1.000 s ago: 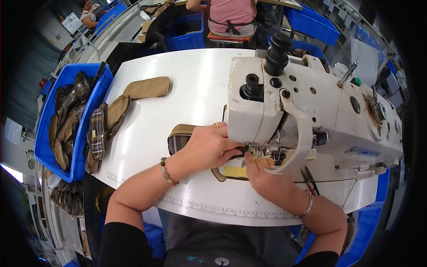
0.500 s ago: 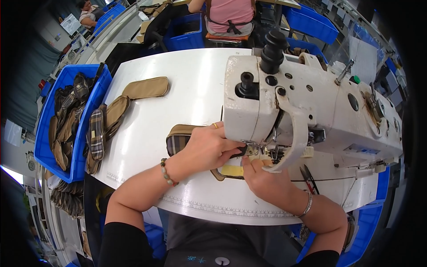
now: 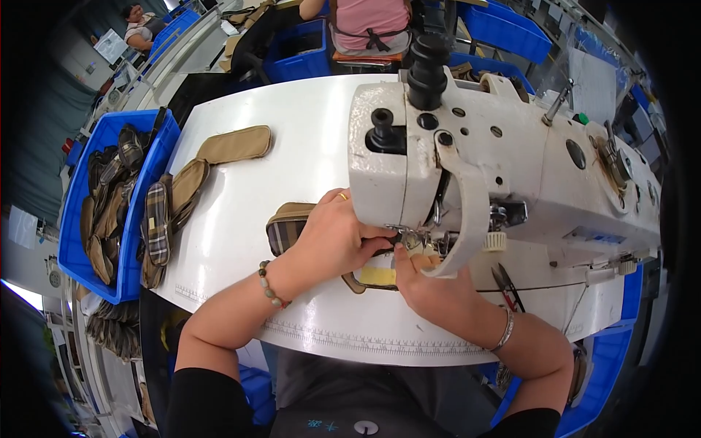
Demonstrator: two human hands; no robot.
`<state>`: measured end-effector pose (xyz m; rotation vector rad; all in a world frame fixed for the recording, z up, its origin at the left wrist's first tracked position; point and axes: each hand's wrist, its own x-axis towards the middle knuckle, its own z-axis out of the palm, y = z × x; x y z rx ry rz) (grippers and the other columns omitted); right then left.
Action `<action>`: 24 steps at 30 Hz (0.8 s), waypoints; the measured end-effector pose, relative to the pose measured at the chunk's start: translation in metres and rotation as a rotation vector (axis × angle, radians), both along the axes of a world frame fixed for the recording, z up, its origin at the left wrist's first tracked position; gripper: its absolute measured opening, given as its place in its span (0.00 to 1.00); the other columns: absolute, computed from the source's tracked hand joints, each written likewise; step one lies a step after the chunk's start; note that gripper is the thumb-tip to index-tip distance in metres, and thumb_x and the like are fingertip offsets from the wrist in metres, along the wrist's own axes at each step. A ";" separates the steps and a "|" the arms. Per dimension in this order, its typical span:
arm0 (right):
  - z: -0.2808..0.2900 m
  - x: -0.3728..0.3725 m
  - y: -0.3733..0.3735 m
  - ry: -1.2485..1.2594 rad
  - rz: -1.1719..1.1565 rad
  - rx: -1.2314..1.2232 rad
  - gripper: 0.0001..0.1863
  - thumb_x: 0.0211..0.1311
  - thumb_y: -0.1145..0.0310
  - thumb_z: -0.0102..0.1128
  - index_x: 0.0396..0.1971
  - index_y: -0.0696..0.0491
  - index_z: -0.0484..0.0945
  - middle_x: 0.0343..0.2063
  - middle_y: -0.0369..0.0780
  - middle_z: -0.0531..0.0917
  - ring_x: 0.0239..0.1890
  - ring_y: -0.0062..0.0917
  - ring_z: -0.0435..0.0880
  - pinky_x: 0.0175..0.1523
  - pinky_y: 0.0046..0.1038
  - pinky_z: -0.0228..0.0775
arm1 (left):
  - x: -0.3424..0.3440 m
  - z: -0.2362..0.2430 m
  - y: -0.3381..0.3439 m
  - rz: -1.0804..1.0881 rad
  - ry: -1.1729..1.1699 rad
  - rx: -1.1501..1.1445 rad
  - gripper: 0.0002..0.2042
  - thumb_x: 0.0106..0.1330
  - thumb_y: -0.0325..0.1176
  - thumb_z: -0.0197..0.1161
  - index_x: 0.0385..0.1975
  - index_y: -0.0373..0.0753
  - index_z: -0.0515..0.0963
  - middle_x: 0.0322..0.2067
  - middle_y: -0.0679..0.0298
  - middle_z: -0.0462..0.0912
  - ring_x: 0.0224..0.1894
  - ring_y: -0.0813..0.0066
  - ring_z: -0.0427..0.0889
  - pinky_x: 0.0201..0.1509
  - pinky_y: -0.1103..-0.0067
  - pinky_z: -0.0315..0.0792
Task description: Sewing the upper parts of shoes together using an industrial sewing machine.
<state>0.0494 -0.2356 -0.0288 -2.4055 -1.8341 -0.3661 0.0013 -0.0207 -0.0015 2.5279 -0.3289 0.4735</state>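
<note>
A brown-and-plaid fabric pouch [image 3: 286, 228] lies on the white table beneath the head of a white sewing machine [image 3: 394, 175]. My left hand [image 3: 332, 237] reaches over it, with thumb and fingers pinched on a dark edge of the pouch beside the presser foot. Close by on the right, my right hand [image 3: 431, 285] has its fingertips bent against the same work, partly hidden by the machine's curved guard [image 3: 471, 219]. Below the left fingers, a yellow patch [image 3: 376, 276] shows on a brown-edged part of the work. My hands cover the stitching spot.
Finished-looking pouches [image 3: 234, 144] form a chain across the table's left side toward a blue bin [image 3: 155, 219] full of similar pieces. Thread snips [image 3: 507, 286] lie right of my right hand. A ruler strip [image 3: 350, 339] runs along the near edge. Another person [image 3: 371, 25] sits beyond the table.
The view has shifted slightly, so the machine appears farther left. Both hands remain at the presser foot with the pouch, with hardly any change of grip.
</note>
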 end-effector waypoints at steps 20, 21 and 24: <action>0.007 -0.001 0.004 0.001 0.044 0.085 0.20 0.45 0.74 0.59 0.41 0.65 0.80 0.19 0.39 0.82 0.17 0.27 0.82 0.23 0.29 0.73 | 0.008 0.013 -0.003 0.092 -0.027 0.026 0.14 0.48 0.34 0.75 0.37 0.47 0.85 0.34 0.63 0.84 0.42 0.59 0.80 0.47 0.68 0.70; 0.007 -0.002 0.004 0.020 0.038 0.083 0.20 0.45 0.74 0.59 0.41 0.65 0.80 0.19 0.39 0.82 0.17 0.27 0.82 0.23 0.29 0.73 | 0.008 0.013 -0.003 0.094 -0.039 0.047 0.14 0.48 0.35 0.75 0.37 0.48 0.85 0.34 0.64 0.84 0.42 0.60 0.80 0.46 0.68 0.70; 0.007 -0.002 0.005 0.037 0.037 0.083 0.20 0.45 0.74 0.59 0.41 0.64 0.81 0.19 0.39 0.82 0.17 0.27 0.82 0.23 0.29 0.73 | 0.010 0.012 -0.001 0.096 -0.007 0.022 0.13 0.49 0.35 0.75 0.36 0.49 0.85 0.33 0.64 0.84 0.42 0.61 0.80 0.46 0.69 0.70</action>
